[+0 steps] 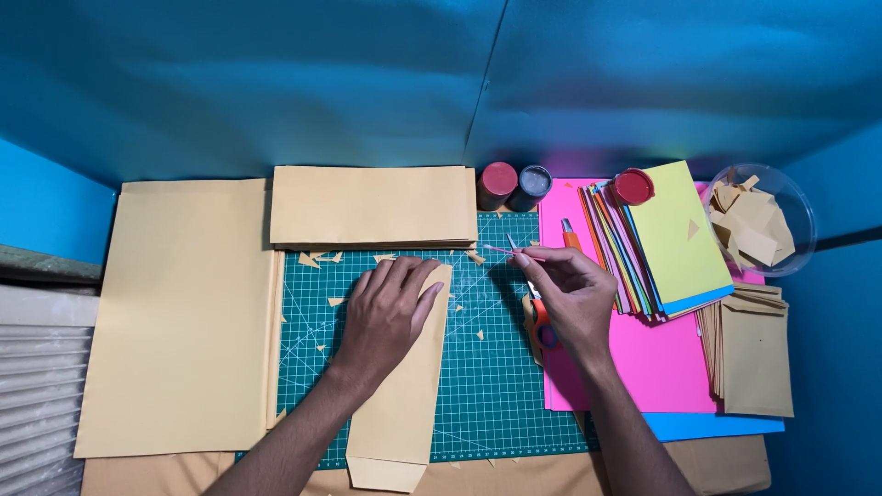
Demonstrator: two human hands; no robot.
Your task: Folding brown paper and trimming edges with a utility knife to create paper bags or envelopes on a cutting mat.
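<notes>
Envelope blank [397, 404] of tan paper lies on the green cutting mat [487, 367], its long axis running from twelve down to six o'clock, the pointed flap hanging past the mat's near edge. We have our left hand [386, 317] laid flat on its upper end, fingers slightly fanned and pressing the sheet down, so this hand is plainly the nearer one. Our right hand [571, 294] sits at about three o'clock from the blank, apart from it, with thumb and forefinger pinched on a thin pink strip [514, 251] that points toward ten o'clock; orange-handled scissors [542, 326] show beneath its palm, and we cannot tell whether it grips them. Small tan offcuts are scattered across the mat. At twelve o'clock a stack of tan sheets [372, 207] rests on the tabletop, with a larger tan sheet [184, 312] at nine o'clock. Toward two o'clock stand two small pots [513, 186], a fan of coloured papers [671, 239] and a clear bowl of scraps [763, 220].
</notes>
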